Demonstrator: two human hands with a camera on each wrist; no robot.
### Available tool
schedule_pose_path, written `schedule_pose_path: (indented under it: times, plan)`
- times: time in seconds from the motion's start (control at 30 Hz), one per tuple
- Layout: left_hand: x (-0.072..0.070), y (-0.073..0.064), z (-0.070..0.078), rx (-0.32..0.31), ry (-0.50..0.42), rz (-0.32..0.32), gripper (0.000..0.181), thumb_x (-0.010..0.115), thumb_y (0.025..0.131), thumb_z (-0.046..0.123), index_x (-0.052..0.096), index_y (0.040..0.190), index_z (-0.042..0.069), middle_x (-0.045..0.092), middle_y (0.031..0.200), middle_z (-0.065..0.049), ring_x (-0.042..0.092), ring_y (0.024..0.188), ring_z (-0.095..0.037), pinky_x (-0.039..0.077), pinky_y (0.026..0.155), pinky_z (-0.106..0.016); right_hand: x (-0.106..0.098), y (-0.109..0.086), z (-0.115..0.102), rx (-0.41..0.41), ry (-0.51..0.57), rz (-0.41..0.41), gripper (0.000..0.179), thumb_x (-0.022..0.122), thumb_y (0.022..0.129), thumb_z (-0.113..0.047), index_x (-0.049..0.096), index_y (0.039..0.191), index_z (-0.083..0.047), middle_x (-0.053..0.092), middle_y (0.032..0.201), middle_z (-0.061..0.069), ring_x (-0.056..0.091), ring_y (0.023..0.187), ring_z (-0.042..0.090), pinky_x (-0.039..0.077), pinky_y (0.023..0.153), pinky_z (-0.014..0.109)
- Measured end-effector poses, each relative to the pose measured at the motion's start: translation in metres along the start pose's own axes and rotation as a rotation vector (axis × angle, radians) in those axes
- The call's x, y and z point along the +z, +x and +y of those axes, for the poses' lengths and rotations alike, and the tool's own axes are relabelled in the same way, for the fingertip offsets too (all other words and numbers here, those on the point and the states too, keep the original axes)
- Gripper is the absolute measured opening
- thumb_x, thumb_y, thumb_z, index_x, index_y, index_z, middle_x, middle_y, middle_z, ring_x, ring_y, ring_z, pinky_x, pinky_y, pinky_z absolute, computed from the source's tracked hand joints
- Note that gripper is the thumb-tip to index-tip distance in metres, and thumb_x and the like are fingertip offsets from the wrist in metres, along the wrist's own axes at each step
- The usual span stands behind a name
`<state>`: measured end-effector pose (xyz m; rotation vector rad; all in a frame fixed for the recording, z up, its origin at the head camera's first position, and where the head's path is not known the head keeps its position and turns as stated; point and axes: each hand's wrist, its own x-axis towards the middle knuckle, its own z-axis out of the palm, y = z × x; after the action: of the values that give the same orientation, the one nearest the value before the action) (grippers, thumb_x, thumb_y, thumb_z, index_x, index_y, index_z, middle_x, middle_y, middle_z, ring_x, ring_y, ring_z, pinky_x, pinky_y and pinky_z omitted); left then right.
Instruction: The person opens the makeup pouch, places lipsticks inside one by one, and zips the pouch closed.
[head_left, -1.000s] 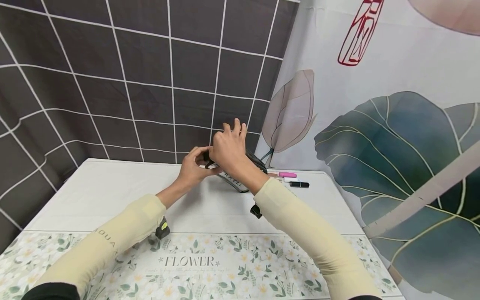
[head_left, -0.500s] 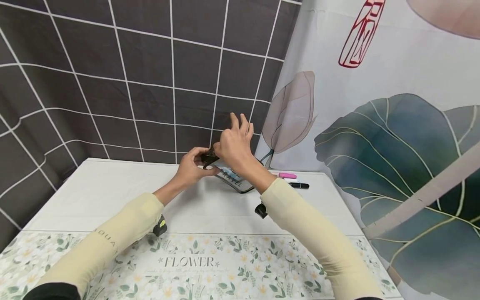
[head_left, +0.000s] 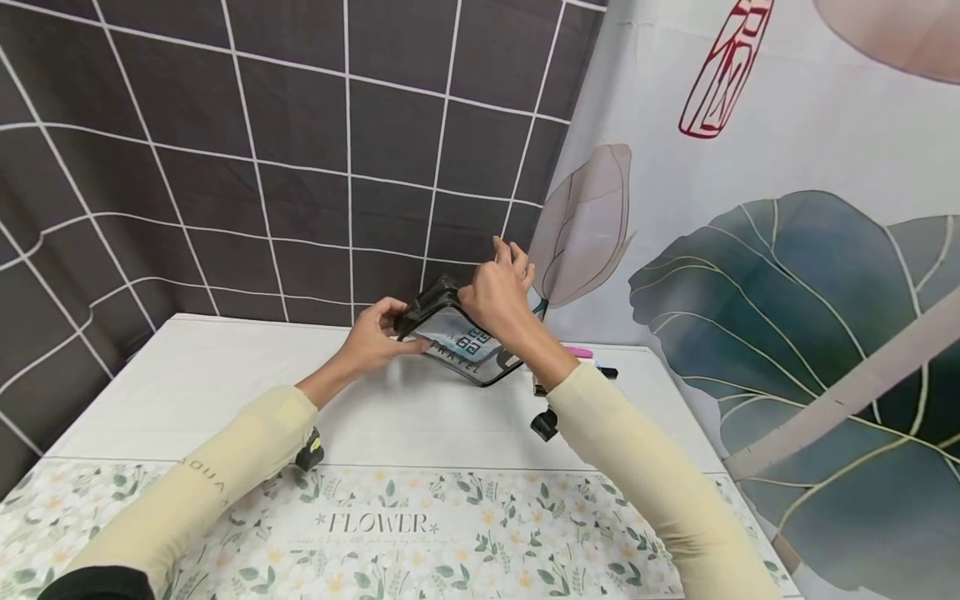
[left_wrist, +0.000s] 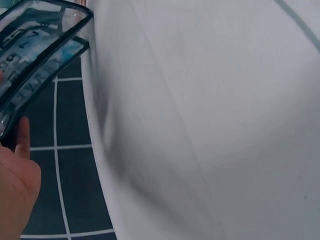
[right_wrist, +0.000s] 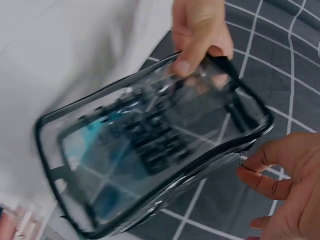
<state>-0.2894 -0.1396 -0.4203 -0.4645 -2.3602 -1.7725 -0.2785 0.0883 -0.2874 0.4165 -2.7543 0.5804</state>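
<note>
A clear travel pouch (head_left: 465, 342) with black trim and dark lettering is held tilted above the back of the white table. My left hand (head_left: 371, 337) grips its left end, the thumb lying on the clear face in the right wrist view. At the pouch's upper zip edge is my right hand (head_left: 501, 296). Its thumb and index finger (right_wrist: 262, 157) pinch something tiny at that edge, probably the zip pull; the other fingers are raised. In the left wrist view the pouch (left_wrist: 30, 65) shows only in part, beside the left hand (left_wrist: 17, 185).
A pink marker (head_left: 579, 352) and a black marker (head_left: 608, 372) lie at the table's back right, partly behind the right forearm. A dark grid-patterned cloth (head_left: 300, 200) hangs behind the table (head_left: 247, 358). A floral mat (head_left: 390, 554) covers the front.
My right hand has moved rightwards along the pouch's upper edge, uncovering more of the face and lettering. My left hand has shifted slightly left and keeps its grip.
</note>
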Motion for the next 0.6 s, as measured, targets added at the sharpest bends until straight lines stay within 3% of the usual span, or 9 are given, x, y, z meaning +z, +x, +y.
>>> schedule_pose_path:
  times: [0.23,0.37,0.43,0.47,0.6]
  plan:
    - [-0.013,-0.004,-0.013,-0.066,-0.011,-0.039,0.059,0.096,0.085,0.005,0.064,0.134,-0.004,0.068,0.126,-0.012,0.066,0.11,-0.014,0.058,0.097,-0.017,0.011,-0.007,0.031,0.054,0.03,-0.048,0.031,0.065,0.096,-0.007,0.069,0.066,-0.004,0.029,0.183,0.028,0.014,0.172,0.055,0.01,0.134,0.083]
    - [-0.02,-0.004,-0.028,-0.058,0.054,-0.076,0.063,0.101,0.081,0.019,0.067,0.132,0.003,0.073,0.125,-0.014,0.069,0.116,-0.022,0.058,0.106,-0.035,0.015,-0.012,0.045,0.087,0.019,-0.064,0.03,0.069,0.098,-0.01,0.072,0.07,-0.002,0.025,0.185,0.028,0.009,0.173,0.058,0.008,0.133,0.086]
    - [-0.024,0.003,-0.05,-0.017,0.103,-0.094,0.066,0.103,0.079,0.027,0.067,0.132,0.008,0.075,0.122,-0.012,0.07,0.115,-0.024,0.056,0.104,-0.042,0.017,-0.015,0.051,0.095,0.016,-0.07,0.028,0.07,0.099,-0.011,0.074,0.072,-0.002,0.024,0.185,0.028,0.008,0.173,0.059,0.007,0.133,0.087]
    - [-0.025,0.003,-0.052,-0.017,0.136,-0.11,0.069,0.103,0.079,0.03,0.067,0.134,0.01,0.075,0.123,-0.013,0.07,0.117,-0.028,0.055,0.106,-0.047,0.017,-0.016,0.053,0.096,0.014,-0.072,0.028,0.071,0.099,-0.011,0.075,0.073,-0.001,0.023,0.185,0.028,0.008,0.173,0.06,0.007,0.132,0.087]
    - [-0.026,0.003,-0.054,-0.084,0.224,-0.186,0.081,0.101,0.081,0.032,0.061,0.148,0.013,0.073,0.14,-0.02,0.065,0.138,-0.045,0.049,0.121,-0.068,0.019,-0.018,0.065,0.088,0.008,-0.078,0.028,0.072,0.099,-0.014,0.077,0.076,0.0,0.025,0.185,0.029,0.01,0.172,0.062,0.008,0.13,0.09]
